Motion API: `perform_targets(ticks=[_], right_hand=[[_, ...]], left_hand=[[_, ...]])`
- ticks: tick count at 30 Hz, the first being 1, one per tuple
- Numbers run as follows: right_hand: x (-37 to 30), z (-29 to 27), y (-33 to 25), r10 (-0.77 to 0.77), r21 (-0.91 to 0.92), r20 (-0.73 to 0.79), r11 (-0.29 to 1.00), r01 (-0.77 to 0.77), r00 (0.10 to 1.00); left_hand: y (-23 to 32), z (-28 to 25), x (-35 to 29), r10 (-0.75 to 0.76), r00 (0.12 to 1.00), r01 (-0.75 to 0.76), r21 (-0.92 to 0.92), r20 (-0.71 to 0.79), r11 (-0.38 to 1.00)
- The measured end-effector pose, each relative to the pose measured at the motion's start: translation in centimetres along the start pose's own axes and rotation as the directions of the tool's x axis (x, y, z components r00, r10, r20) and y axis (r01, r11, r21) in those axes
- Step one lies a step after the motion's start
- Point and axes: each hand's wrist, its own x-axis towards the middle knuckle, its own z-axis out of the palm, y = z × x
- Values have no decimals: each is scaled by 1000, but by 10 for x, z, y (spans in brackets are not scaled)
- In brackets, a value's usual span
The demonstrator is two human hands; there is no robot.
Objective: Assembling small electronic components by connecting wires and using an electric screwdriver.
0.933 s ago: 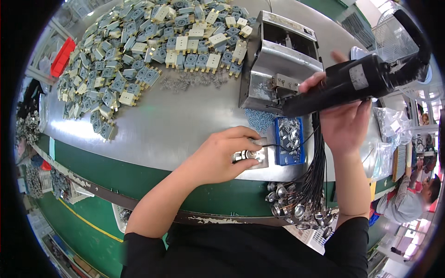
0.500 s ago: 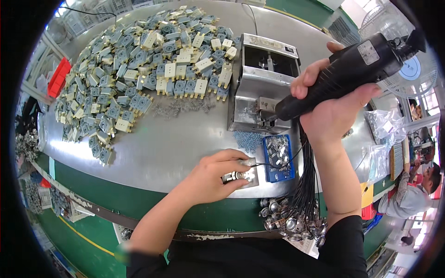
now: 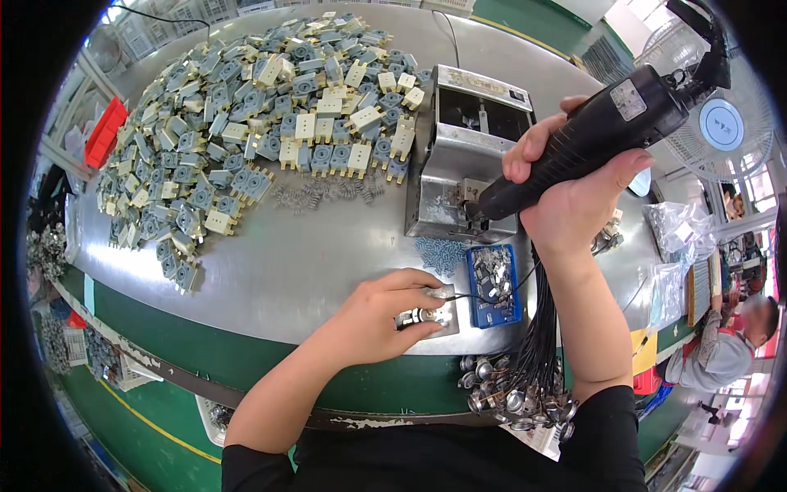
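Observation:
My right hand (image 3: 574,205) is wrapped round a black electric screwdriver (image 3: 586,139). The screwdriver's nose is down at the front of a metal screw feeder (image 3: 463,176), against its small outlet block; the bit tip is hidden. On the table's near part, my left hand (image 3: 373,316) pinches a small shiny metal part (image 3: 418,316) with fingers and thumb. That part sits on a square metal plate (image 3: 447,320), and a black wire runs from it to the right. Part of it is covered by my fingers.
A large heap of grey and cream switch-like blocks (image 3: 279,107) spreads over the far left, with loose springs (image 3: 328,193) before it. Small bluish screws (image 3: 441,256) lie by a blue tray (image 3: 494,318) of metal bits. Black wires (image 3: 537,328) with round metal ends hang over the near edge.
My right hand has moved slightly left with the screwdriver, its nose now closer in at the feeder's outlet block. My left hand keeps its pinch in nearly the same place.

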Motion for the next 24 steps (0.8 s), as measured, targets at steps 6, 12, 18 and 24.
perform_targets(ticks=[6, 12, 18, 24], right_hand=[[-11, 2, -5, 19, -40, 98, 999, -15, 995], [-49, 2, -34, 219, 195, 294, 939, -282, 930], [-78, 8, -38, 183, 231, 347, 934, -273, 920], [-87, 7, -26, 181, 244, 332, 932, -269, 926]], left_hand=[[-3, 2, -1, 13, 1000, -13, 8, -7, 1000], [-5, 0, -1, 38, 999, -37, 10, -33, 999], [-9, 1, -2, 61, 998, -62, -6, -29, 998], [-9, 2, -3, 76, 997, -75, 20, -35, 997]])
